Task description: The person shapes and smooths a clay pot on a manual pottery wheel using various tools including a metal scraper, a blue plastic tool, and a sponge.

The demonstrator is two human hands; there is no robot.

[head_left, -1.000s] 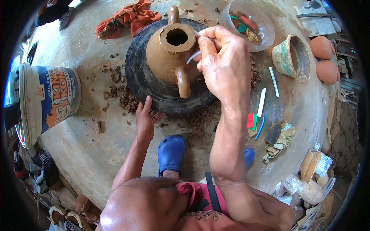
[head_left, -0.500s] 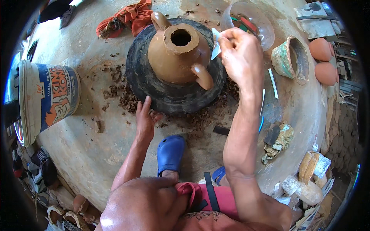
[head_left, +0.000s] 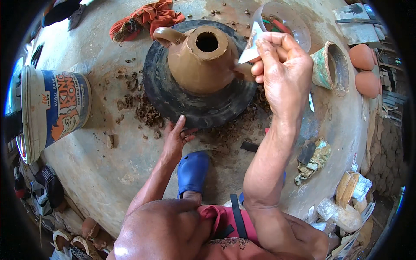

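Observation:
A wet brown clay pot [head_left: 197,71] with a ragged round mouth stands on a dark round turntable [head_left: 173,104]. One loop handle [head_left: 168,35] sticks out at its upper left; the other, at the right, is partly hidden behind my right hand. My right hand [head_left: 284,65] is closed on a flat, whitish triangular scraper [head_left: 251,45], held up just right of the pot and apart from its mouth. At the turntable's near edge is my left hand [head_left: 175,136], its thumb and fingers spread against the rim, holding nothing.
Clay scraps [head_left: 147,113] lie around the turntable. A paint bucket [head_left: 65,106] is at the left, an orange cloth [head_left: 147,19] behind. Toward the right are a clear plastic bowl [head_left: 301,30], a green crusted pot [head_left: 321,71], two reddish pots [head_left: 363,57] and a crumpled rag [head_left: 318,162].
The pot has turned counterclockwise with the turntable, its left handle swinging down and left. My right hand has moved right with the scraper. My left hand has shifted right along the rim.

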